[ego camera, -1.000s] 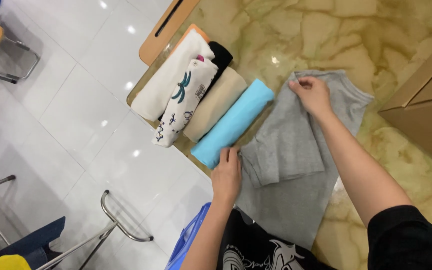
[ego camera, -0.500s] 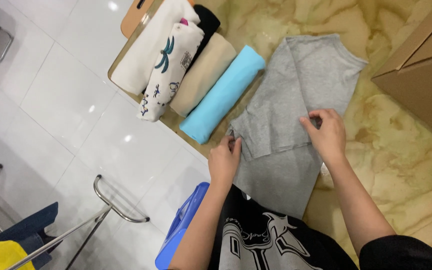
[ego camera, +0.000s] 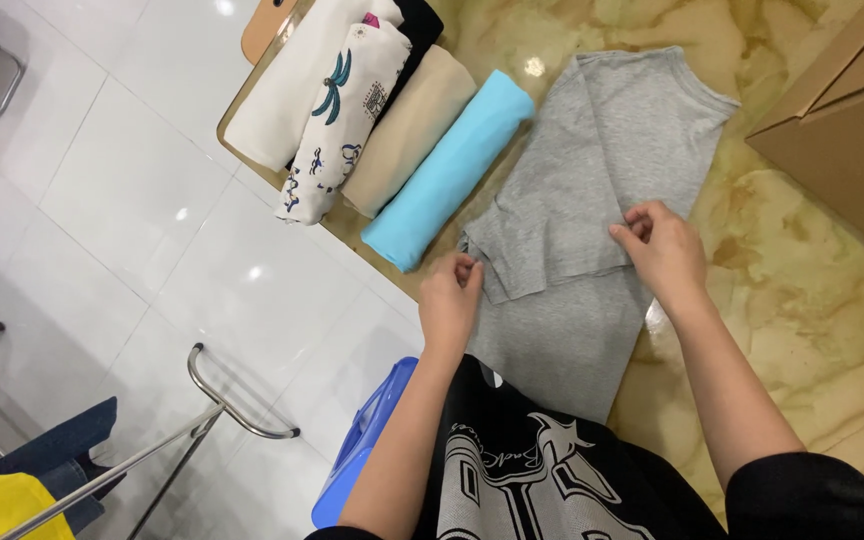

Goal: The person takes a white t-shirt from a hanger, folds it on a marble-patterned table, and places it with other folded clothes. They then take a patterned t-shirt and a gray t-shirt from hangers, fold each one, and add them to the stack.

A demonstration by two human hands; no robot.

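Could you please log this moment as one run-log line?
left hand: pinching grey T-shirt fold corner | right hand: pinching fold edge | light blue roll: beside shirt

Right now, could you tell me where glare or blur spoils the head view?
Head view: small ceiling-light glints on the white floor tiles and one on the marble table; grey shirt, both hands and rolled clothes are sharp, evenly lit, shadows soft.

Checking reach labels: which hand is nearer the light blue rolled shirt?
Left. The left hand sits just below the light blue rolled shirt; the right hand is farther right, on the grey shirt.
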